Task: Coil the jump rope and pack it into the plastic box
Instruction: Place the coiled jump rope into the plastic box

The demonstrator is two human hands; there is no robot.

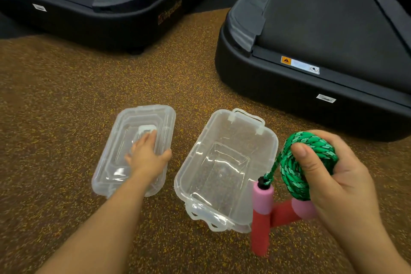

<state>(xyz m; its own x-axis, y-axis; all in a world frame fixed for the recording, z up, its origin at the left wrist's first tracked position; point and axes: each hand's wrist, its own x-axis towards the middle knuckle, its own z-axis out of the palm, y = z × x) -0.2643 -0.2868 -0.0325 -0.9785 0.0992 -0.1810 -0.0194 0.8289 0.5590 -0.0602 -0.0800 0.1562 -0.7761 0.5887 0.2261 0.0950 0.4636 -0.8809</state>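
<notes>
Rope (pixel 308 160), green and coiled, is held in the right hand (pixel 340 184) just right of the box (pixel 270 140), thumb and fingers curled round the coil; its two pink-and-red handles (pixel 261 216) hang below the hand, one upright, one angled. The box sits open on the speckled floor (pixel 66 95), nothing inside it, with its lid (pixel 106 162) lying beside it to the left. The left hand (pixel 145 155) rests flat on the lid, fingers straight, gripping nothing; two black treadmills (pixel 311 87) stand behind.
</notes>
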